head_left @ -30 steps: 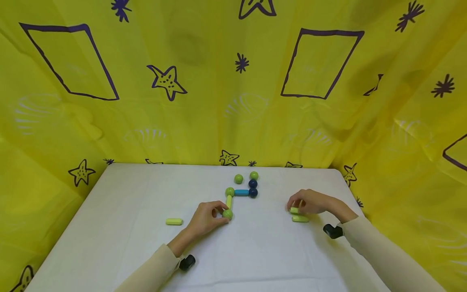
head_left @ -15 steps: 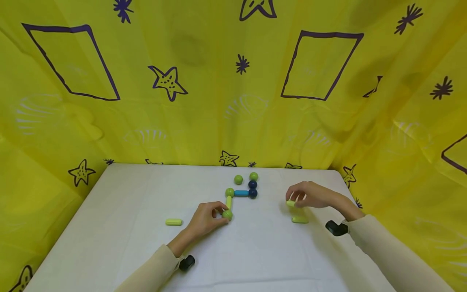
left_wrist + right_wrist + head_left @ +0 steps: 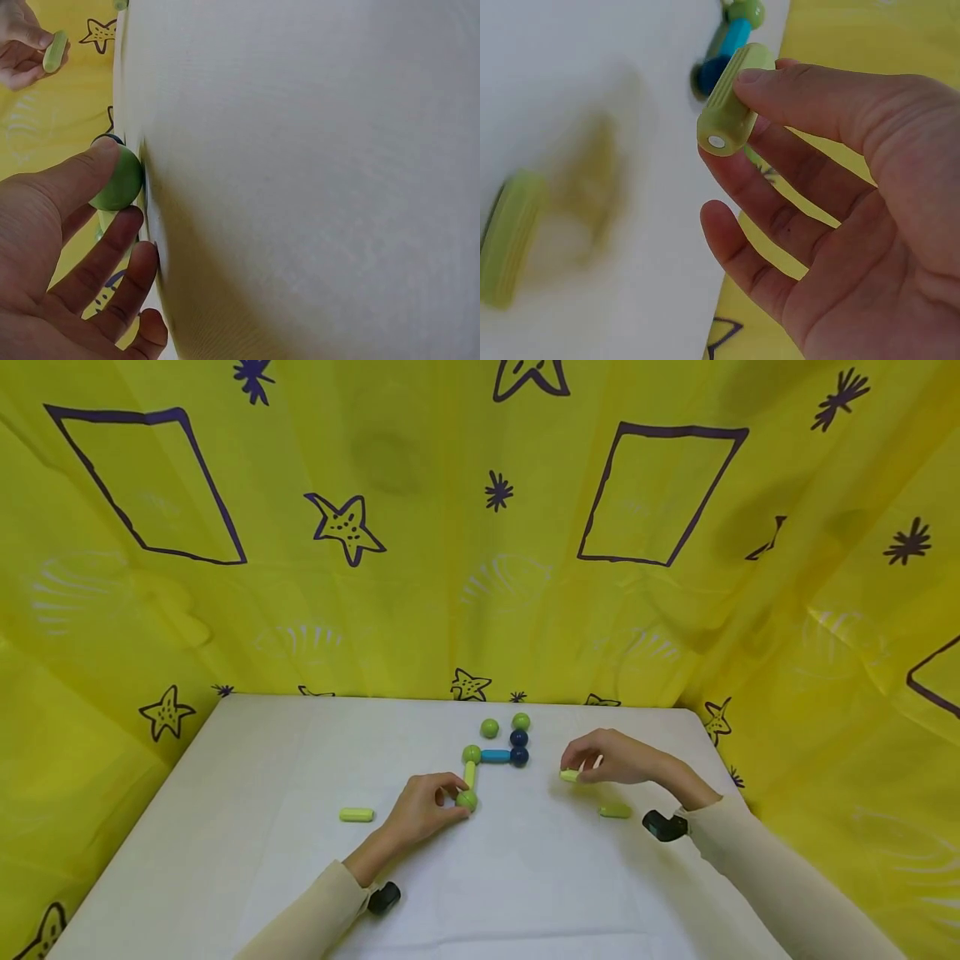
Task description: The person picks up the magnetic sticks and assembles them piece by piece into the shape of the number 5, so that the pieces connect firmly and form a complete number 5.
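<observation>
My left hand (image 3: pixel 427 806) pinches a green ball (image 3: pixel 118 184) between thumb and fingers. This ball stands at the near end of a light green rod (image 3: pixel 469 775), whose far end meets another green ball (image 3: pixel 472 754). From there a blue rod (image 3: pixel 495 756) runs right to a dark blue ball (image 3: pixel 519 757). My right hand (image 3: pixel 615 758) holds a light green building rod (image 3: pixel 735 101) between thumb and fingers, above the table. Its ribbed side and a pale round spot on its end show in the right wrist view.
A loose light green rod (image 3: pixel 615 811) lies below the right hand, another rod (image 3: pixel 356 815) left of the left hand. Behind stand a second dark blue ball (image 3: pixel 519 737) and two green balls, one (image 3: pixel 490 727) apart. A yellow patterned curtain (image 3: pixel 420 610) borders the white table (image 3: pixel 270 760).
My right hand has lifted one light green rod off the table and carried it leftward, toward the joined pieces. The left hand stays on its green ball.
</observation>
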Tool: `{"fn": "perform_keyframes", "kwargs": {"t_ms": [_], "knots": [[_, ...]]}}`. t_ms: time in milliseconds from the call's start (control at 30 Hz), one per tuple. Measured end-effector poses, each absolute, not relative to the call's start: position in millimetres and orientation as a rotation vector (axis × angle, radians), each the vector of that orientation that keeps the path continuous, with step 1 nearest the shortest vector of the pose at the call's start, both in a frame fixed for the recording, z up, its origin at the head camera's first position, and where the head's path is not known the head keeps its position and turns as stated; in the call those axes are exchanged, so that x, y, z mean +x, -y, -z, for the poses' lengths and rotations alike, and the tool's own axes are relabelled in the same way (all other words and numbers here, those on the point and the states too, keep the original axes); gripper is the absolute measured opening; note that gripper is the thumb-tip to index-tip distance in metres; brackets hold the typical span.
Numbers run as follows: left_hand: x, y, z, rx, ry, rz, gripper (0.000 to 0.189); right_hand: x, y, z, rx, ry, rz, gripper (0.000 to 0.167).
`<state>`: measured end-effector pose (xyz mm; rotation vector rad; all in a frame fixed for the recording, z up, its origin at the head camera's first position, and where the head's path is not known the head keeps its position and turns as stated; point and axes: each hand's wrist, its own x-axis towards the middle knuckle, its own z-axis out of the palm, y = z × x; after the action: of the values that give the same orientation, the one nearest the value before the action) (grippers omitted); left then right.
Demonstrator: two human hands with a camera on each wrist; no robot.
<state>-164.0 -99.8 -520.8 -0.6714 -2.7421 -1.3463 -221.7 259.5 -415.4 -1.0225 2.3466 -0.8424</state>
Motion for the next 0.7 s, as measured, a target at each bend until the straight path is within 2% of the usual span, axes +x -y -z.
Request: {"fn": "perform_keyframes", "kwargs": {"t_ms": [267,700], "knots": [[-164.4,99.7,521.3,-0.689,2.747,1.330,0.028,-225.7,-221.4,433.5,-1.108,-2.293,0.858,0.020],[-164.3,100.0,520.7,-0.677,2.762,1.313,0.028,-229.6,-170.7,452.5,-1.070,-2.256,0.826,0.019]]}}
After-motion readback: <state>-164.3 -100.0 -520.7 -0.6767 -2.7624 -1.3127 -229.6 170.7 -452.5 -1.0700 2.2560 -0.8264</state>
